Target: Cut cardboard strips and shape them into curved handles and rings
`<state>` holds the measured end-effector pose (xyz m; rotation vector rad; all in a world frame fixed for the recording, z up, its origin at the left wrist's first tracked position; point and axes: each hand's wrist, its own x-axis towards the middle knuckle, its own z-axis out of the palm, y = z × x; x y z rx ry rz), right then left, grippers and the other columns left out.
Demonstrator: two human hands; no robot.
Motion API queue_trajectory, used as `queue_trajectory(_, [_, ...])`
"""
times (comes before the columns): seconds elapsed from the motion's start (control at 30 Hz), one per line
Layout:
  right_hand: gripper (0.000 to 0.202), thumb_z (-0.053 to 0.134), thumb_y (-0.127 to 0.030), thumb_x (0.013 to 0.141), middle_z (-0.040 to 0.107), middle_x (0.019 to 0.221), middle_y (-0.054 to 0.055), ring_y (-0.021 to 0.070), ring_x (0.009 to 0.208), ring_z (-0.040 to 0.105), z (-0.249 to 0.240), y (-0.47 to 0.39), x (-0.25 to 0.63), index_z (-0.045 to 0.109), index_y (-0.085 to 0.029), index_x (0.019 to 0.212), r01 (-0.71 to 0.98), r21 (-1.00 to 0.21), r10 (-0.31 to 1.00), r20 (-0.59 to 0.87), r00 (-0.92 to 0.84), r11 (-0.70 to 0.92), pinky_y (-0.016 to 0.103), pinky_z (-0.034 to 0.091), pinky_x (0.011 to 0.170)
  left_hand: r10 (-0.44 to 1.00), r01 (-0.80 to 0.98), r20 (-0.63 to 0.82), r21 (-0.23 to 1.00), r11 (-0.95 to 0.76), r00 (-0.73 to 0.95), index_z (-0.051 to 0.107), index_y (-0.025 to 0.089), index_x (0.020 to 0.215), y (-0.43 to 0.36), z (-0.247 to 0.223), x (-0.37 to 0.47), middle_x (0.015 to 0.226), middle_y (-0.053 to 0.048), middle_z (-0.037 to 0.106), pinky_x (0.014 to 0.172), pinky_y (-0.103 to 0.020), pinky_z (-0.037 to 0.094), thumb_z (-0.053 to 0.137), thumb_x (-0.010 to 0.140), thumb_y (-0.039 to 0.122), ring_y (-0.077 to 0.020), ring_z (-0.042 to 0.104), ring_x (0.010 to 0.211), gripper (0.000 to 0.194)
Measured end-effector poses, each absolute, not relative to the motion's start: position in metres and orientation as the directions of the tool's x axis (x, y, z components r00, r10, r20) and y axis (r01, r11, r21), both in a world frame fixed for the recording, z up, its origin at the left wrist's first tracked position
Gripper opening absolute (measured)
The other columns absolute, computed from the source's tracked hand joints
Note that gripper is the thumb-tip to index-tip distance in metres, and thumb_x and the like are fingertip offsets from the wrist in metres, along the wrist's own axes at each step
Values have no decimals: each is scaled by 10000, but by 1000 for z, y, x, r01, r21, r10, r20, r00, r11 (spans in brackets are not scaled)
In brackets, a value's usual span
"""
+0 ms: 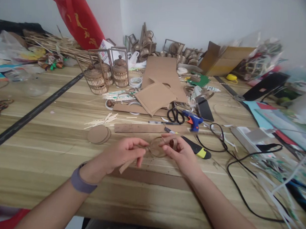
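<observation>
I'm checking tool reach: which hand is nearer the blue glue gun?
Right. The right hand is on the near side of the blue glue gun; the left hand is farther away, to its left.

Left hand point(122, 154) pinching, right hand point(183, 156) curled

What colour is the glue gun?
The glue gun is mainly blue with an orange trigger; best view: head.

The left hand point(126, 154) and right hand point(182, 154) are bare; a broad mauve wristband point(82, 183), near eight o'clock, encircles the left wrist point(93, 171).
</observation>
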<state>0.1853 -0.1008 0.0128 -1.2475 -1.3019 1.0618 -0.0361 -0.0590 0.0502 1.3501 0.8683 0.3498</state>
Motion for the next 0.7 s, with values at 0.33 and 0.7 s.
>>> queue_trajectory(0.33, [195, 577, -293, 898, 665, 864, 33, 110, 570, 540, 6, -103, 178, 632, -180, 1046, 622, -732, 960, 231, -158, 278, 251, 446, 529, 938, 749, 335, 644, -158, -91, 531, 107, 1311, -17, 78, -98, 1140, -147, 648, 840, -419, 494, 551, 884, 410, -288, 625, 1001, 523])
queue_trajectory(0.7, [201, 557, -238, 934, 647, 1084, 136, 218, 702, 688, 15, -89, 126, 625, -158, 1105, 948, -157, 952, -96, -292, 275, 310, 471, 543, 763, 735, 519, 327, -594, 386, 678, 204, 1032, -30, 33, -71, 1148, -91, 685, 1024, -460, 433, 451, 962, 366, -270, 591, 1136, 287])
